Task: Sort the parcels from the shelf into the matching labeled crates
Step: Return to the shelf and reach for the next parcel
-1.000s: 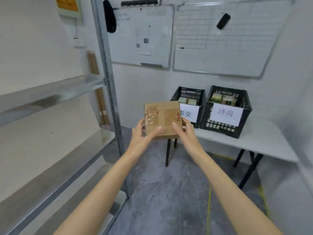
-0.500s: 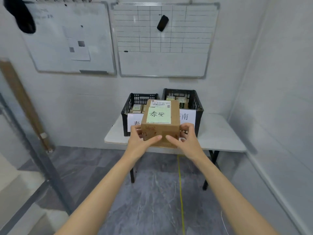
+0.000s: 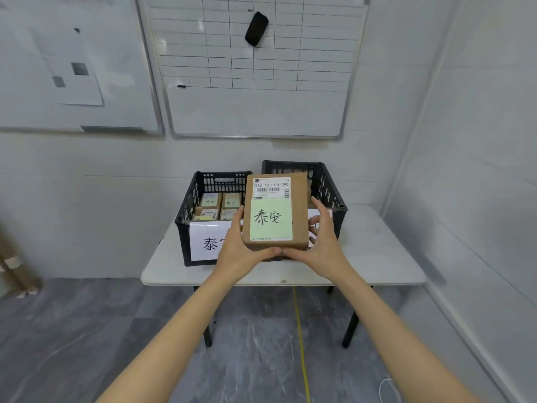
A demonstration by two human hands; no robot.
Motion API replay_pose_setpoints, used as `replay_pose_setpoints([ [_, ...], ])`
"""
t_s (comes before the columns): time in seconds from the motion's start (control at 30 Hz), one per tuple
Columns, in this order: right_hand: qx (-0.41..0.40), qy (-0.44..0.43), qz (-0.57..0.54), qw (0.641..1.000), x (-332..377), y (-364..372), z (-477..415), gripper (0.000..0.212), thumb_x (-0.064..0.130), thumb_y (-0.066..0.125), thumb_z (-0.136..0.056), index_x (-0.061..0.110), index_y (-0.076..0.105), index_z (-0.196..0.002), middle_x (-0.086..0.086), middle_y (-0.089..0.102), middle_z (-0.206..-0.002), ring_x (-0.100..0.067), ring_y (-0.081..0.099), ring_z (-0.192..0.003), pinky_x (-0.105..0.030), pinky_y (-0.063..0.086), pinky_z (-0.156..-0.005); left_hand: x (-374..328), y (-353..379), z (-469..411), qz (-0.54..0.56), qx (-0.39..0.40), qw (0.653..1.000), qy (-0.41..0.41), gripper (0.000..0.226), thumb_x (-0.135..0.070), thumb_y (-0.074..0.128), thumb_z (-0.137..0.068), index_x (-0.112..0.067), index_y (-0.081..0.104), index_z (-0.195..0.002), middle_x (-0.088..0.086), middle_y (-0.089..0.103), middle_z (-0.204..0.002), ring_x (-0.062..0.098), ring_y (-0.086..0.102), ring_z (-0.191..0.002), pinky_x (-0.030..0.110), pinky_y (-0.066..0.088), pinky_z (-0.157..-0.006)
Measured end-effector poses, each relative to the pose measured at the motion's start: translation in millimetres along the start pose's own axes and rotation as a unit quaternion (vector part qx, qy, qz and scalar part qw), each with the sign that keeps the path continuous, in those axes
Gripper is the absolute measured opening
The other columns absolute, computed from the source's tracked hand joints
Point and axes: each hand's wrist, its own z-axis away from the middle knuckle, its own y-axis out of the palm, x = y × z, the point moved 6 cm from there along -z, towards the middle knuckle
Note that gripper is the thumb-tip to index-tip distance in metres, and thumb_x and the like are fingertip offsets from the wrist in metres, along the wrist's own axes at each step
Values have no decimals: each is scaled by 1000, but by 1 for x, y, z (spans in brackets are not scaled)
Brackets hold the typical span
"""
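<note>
I hold a brown cardboard parcel [image 3: 276,212] in front of me, its top tilted toward me and showing a green label with handwritten 泰安 under a barcode sticker. My left hand [image 3: 236,251] grips its left side and bottom edge; my right hand [image 3: 321,242] grips its right side. Both thumbs meet under the near edge. Behind the parcel stand two black crates on a white table [image 3: 377,257]. The left crate [image 3: 191,205] carries a white sign reading 泰 and holds several labelled parcels. The right crate [image 3: 325,181] is mostly hidden by the parcel and my right hand.
Two whiteboards hang on the wall above the table; a black eraser [image 3: 256,29] sticks to the gridded one. A wall closes the right side. A yellow line [image 3: 300,344] runs along the grey floor under the table. Brown strips [image 3: 14,266] lean at the far left.
The view has swung from the metal shelf to face the table and come closer. The parcel has tipped so its labelled top faces me, now held right in front of the crates.
</note>
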Motion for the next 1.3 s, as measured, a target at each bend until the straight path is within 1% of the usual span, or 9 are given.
replay_pose_setpoints([
  [0.1, 3, -7, 26, 1000, -12, 4, -27, 121, 34, 94, -61, 40, 12, -151, -4, 40, -126, -12, 49, -120, -39, 44, -109, 14, 2, -27, 0, -1, 1000, 2, 106, -26, 91, -64, -29, 27, -148, -21, 54, -127, -3, 50, -117, 23, 42, -95],
  [0.27, 3, -5, 67, 998, -36, 9, -75, 117, 48, 91, -61, 34, 18, -152, 1, 37, -145, -16, 43, -130, -50, 46, -107, 36, 10, -73, 4, -8, 1000, -9, 96, -23, 87, -68, -36, 28, -143, -30, 52, -118, -14, 47, -110, 11, 42, -86],
  [0.47, 22, -12, 79, 997, -67, 13, -147, 125, 44, 93, -60, 32, 14, -155, 1, 30, -152, -15, 39, -136, -49, 41, -111, 58, 19, -139, -10, -35, 999, -15, 98, -22, 88, -68, -28, 30, -147, -22, 54, -124, -11, 47, -116, 26, 45, -99],
  [0.6, 84, -40, 83, 992, -86, 21, -213, 137, 47, 91, -62, 46, -11, -153, 9, 26, -160, -11, 29, -145, -41, 33, -114, 65, 18, -191, -65, -60, 996, -22, 112, -50, 88, -57, -32, 27, -149, -11, 56, -131, 3, 51, -120, 37, 48, -99],
  [0.77, 109, -85, 153, 979, -100, 31, -286, 125, 52, 85, -68, 46, -6, -154, 3, 29, -159, -19, 46, -133, -49, 51, -97, 78, 13, -251, -97, -72, 992, -21, 119, -74, 79, -50, -45, 20, -150, -7, 51, -136, 4, 55, -118, 45, 52, -97],
  [0.93, 146, -104, 154, 972, -119, 61, -334, 127, 61, 85, -66, 49, -7, -153, 6, 26, -161, -17, 45, -134, -45, 50, -96, 100, -7, -283, -109, -77, 990, -53, 110, -59, 82, -63, -47, 17, -151, -7, 51, -137, 7, 52, -122, 42, 50, -101],
  [1.0, 167, -100, 132, 972, -127, 77, -349, 125, 60, 84, -67, 51, -7, -152, 8, 24, -162, -18, 44, -136, -48, 49, -101, 106, -16, -293, -121, -65, 989, -58, 101, -39, 82, -75, -37, 18, -153, -12, 54, -133, -1, 51, -119, 27, 47, -102],
  [1.2, 216, -85, 125, 965, -159, 130, -402, 125, 41, 85, -74, 49, -12, -153, 8, 18, -165, -22, 36, -143, -55, 41, -108, 144, -50, -328, -146, -67, 982, -100, 75, -20, 64, -93, -32, 20, -153, -18, 45, -134, 5, 48, -119, 6, 41, -82],
  [1.3, 226, -71, 127, 963, -174, 160, -430, 126, 40, 84, -74, 44, -13, -154, 8, 16, -165, -21, 32, -145, -54, 38, -111, 168, -70, -346, -173, -77, 974, -128, 60, -24, 56, -98, -30, 28, -152, -12, 46, -138, 9, 49, -122, 21, 42, -93],
])
